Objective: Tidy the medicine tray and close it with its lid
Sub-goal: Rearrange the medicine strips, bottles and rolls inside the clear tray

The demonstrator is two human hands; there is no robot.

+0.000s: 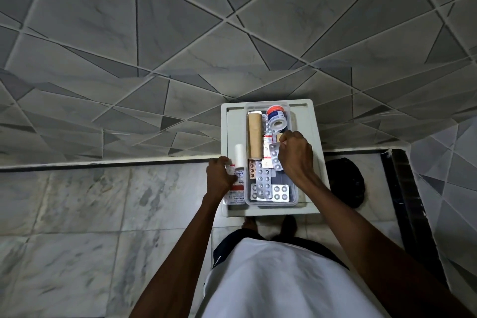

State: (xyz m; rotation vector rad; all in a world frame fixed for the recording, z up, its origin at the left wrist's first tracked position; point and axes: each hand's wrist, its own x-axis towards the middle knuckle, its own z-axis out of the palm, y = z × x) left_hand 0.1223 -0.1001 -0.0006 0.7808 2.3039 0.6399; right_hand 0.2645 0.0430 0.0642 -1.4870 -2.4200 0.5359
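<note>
A clear plastic medicine tray [293,190] stands on a small white table [316,137]. Inside it lie a tan bandage roll [254,135], an orange-capped tape roll [275,117], a red-and-white box [267,148] and several silver blister strips [263,183]. My right hand [295,156] is over the tray's middle, pinching a silver blister strip [275,156]. My left hand [219,175] rests on the table left of the tray, fingers on a red-and-white medicine box [236,190]. A white roll [239,156] stands beside that hand. I see no lid.
The white table stands against a grey tiled wall [180,33]. A dark round object [346,181] lies on the floor to its right. A black-edged step [402,188] runs along the right. My feet are just under the table's near edge.
</note>
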